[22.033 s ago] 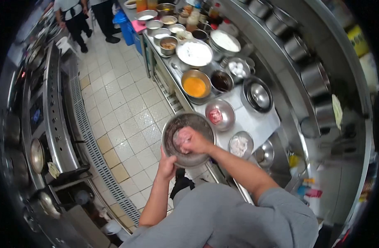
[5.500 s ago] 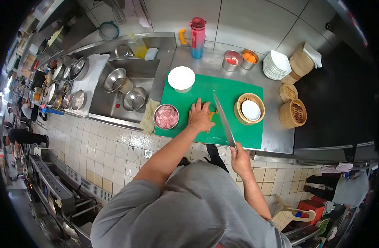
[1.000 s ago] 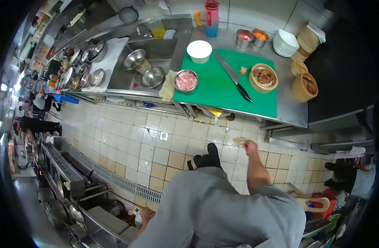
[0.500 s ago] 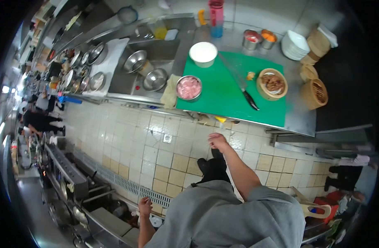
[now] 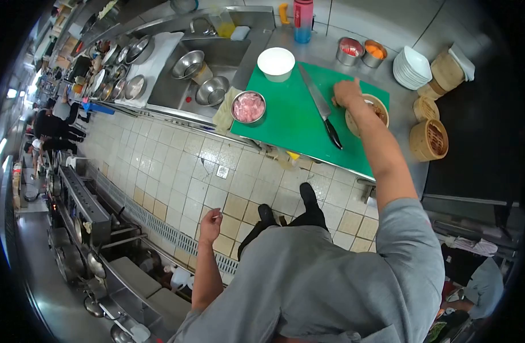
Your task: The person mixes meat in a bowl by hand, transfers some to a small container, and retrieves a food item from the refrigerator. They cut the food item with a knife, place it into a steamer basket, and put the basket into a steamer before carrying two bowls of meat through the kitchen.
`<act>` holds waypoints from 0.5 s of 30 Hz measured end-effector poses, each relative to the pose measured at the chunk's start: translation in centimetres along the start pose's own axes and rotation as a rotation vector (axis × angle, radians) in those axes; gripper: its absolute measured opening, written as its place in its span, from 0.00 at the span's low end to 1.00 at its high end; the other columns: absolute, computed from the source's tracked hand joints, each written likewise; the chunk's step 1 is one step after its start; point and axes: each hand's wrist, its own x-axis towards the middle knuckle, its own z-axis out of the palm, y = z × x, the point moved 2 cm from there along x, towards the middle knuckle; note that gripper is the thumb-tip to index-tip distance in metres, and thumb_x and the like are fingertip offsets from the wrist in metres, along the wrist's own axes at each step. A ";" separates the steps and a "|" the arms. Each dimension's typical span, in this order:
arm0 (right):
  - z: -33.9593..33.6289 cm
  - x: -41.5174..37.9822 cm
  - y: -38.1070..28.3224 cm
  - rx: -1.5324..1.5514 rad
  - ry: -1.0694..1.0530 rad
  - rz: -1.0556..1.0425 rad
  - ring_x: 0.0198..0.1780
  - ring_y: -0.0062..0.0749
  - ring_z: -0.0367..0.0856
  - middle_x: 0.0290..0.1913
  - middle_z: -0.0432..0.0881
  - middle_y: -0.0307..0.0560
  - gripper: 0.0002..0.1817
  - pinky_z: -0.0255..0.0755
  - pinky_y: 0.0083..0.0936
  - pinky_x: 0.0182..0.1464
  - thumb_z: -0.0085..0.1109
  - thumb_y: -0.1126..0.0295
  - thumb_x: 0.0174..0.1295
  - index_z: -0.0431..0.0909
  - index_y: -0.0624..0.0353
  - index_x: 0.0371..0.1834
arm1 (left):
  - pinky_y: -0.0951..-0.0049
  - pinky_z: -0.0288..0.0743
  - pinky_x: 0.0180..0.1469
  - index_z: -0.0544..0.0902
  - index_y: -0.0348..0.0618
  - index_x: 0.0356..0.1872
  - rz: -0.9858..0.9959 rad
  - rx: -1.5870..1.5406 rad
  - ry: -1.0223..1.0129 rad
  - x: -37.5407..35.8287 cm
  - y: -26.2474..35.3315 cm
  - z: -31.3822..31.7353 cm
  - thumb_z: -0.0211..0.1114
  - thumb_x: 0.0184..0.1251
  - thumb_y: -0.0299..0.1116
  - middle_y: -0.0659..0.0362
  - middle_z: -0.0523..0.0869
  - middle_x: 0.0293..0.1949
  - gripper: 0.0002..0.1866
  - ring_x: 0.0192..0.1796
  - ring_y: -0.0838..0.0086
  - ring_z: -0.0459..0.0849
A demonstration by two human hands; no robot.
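My right hand (image 5: 347, 93) reaches over the green cutting board (image 5: 294, 111). Its fingers are bent down and together beside the bamboo steamer (image 5: 384, 103), where a small yellowish piece lay; what they hold, if anything, is hidden. My forearm covers part of the steamer and its brown food. Low at my side, away from the counter, hangs my left hand (image 5: 210, 224), its fingers loosely bent and apart. On the board lie a knife (image 5: 319, 106) with a black handle, a white tub (image 5: 276, 64) and a metal bowl of raw pink meat (image 5: 249, 107).
Behind the board stand two metal tins (image 5: 350, 51), a water bottle (image 5: 303, 22) and stacked white dishes (image 5: 412, 68). More bamboo steamers (image 5: 428, 140) are at the right. A sink (image 5: 239, 54) with metal bowls is on the left. Other people (image 5: 56, 123) stand farther off.
My right hand has moved from above the floor up and forward to the board beside the steamer. My left hand has risen slightly and its fingers have loosened. I stand nearer the counter.
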 end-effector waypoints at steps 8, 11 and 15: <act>2.9 -13.4 -9.8 1.169 0.335 -0.361 0.32 0.42 0.83 0.31 0.83 0.52 0.05 0.75 0.40 0.37 0.57 0.71 0.64 0.81 0.59 0.37 | 0.67 0.81 0.40 0.84 0.40 0.58 -0.580 -0.046 0.102 -11.6 -21.5 2.4 0.66 0.68 0.32 0.56 0.89 0.41 0.18 0.36 0.69 0.86; 14.1 -15.4 -19.4 1.350 -0.620 -0.256 0.25 0.33 0.81 0.28 0.82 0.45 0.07 0.76 0.35 0.27 0.58 0.69 0.62 0.80 0.60 0.31 | 0.61 0.80 0.31 0.84 0.44 0.58 -0.704 -0.142 -0.037 -18.0 -25.6 1.0 0.66 0.68 0.33 0.57 0.89 0.39 0.18 0.32 0.65 0.86; 33.4 -9.9 -24.5 1.398 -1.031 -0.046 0.29 0.35 0.85 0.33 0.84 0.48 0.11 0.80 0.35 0.30 0.56 0.65 0.63 0.81 0.59 0.43 | 0.63 0.79 0.27 0.83 0.41 0.57 -1.104 -0.307 0.052 -20.6 -20.1 -2.3 0.65 0.70 0.34 0.55 0.89 0.39 0.17 0.29 0.66 0.85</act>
